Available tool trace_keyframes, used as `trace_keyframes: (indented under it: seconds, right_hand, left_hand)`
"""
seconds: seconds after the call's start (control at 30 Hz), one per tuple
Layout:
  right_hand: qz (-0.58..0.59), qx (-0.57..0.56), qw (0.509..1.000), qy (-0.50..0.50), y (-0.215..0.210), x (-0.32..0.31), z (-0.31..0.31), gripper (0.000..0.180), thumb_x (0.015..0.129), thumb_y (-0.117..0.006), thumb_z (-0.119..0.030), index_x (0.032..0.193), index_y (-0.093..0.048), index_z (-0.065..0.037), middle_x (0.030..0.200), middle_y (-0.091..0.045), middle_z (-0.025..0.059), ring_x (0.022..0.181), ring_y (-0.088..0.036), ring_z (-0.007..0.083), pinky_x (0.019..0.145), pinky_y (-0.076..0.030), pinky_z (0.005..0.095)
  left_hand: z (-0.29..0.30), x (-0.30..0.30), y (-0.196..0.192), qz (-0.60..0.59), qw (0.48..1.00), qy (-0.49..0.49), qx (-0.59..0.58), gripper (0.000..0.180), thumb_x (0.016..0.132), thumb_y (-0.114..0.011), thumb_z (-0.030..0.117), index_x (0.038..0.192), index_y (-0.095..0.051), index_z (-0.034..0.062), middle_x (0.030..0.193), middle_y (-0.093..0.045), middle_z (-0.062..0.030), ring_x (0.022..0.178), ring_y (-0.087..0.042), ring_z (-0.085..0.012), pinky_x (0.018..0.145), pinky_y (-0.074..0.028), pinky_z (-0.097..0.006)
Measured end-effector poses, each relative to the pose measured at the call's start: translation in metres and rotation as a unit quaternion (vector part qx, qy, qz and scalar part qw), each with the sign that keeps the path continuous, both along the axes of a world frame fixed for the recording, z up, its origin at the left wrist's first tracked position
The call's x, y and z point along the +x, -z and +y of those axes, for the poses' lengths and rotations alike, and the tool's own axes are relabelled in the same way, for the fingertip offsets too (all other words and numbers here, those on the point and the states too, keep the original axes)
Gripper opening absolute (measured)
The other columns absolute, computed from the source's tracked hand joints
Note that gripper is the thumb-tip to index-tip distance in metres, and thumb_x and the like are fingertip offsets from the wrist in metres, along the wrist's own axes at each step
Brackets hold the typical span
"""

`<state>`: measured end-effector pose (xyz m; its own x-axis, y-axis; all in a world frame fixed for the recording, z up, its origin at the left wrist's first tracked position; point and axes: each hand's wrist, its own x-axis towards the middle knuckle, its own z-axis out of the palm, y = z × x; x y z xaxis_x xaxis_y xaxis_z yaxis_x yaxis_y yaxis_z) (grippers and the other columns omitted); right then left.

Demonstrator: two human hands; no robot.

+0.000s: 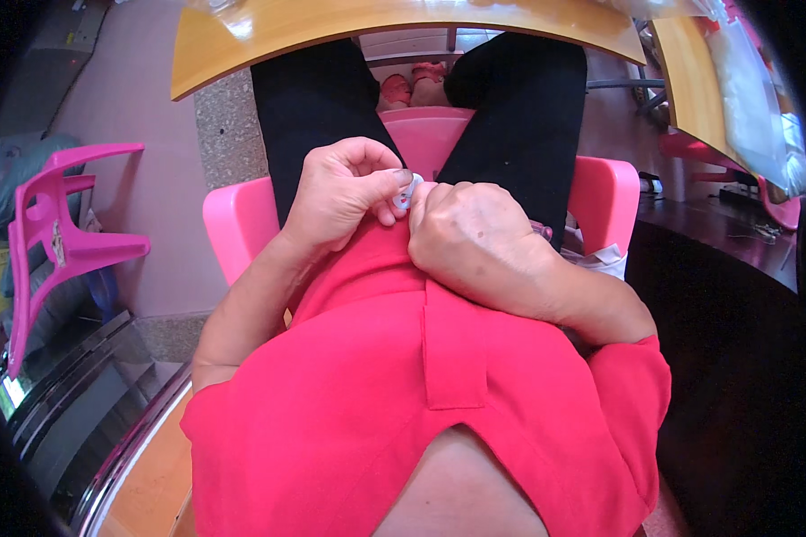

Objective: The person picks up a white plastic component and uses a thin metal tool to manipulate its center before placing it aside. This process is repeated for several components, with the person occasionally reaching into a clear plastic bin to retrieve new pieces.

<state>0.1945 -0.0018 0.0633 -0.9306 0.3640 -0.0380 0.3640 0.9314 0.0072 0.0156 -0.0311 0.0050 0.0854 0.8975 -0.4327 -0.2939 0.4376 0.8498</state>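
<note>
Above my lap, my left hand (342,192) is closed in a pinch. Between its thumb and fingers sits a small whitish plastic piece (407,192) with what look like holes in it. Right beside it, my right hand (475,228) is curled into a fist, back of the hand up, its thumb side touching or nearly touching the piece. The inside of that fist is hidden. A small dark-pink end of something (541,231) shows by the heel of my right hand; whether the fist holds it I cannot tell.
A wooden table edge (403,29) curves beyond my knees. My seat is a pink plastic armchair (613,201); whitish cloth or wrapping (604,260) lies by its right arm. Another pink chair (40,237) is at the left. A clear plastic bag (754,116) hangs at the right table (694,85).
</note>
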Motion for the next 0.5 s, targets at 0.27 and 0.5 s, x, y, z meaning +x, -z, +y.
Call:
trace_keyframes:
  seconds: [0.27, 0.5]
  right_hand:
    - [0.149, -0.133, 0.974, 0.108, -0.012, 0.012, 0.028, 0.022, 0.072, -0.058, 0.001, 0.093, -0.053, 0.001, 0.067, -0.057, 0.0125, 0.061, -0.061, 0.0298, 0.051, -0.048, 0.038]
    - [0.122, -0.196, 0.965, 0.125, 0.001, 0.012, 0.041, 0.012, 0.074, -0.055, -0.004, 0.084, -0.052, 0.002, 0.071, -0.061, 0.0171, 0.065, -0.064, 0.0323, 0.057, -0.052, 0.0391]
  left_hand:
    - [0.013, -0.025, 0.001, -0.169, 0.983, -0.042, 0.065, 0.013, 0.089, -0.057, 0.004, 0.098, -0.063, -0.0031, 0.083, -0.066, -0.0154, 0.061, -0.065, -0.0197, 0.049, -0.052, -0.026]
    - [0.013, -0.041, 0.004, -0.241, 0.963, -0.024, 0.121, 0.014, 0.088, -0.059, 0.01, 0.093, -0.064, -0.0025, 0.087, -0.065, -0.0185, 0.059, -0.062, -0.0182, 0.045, -0.046, -0.024]
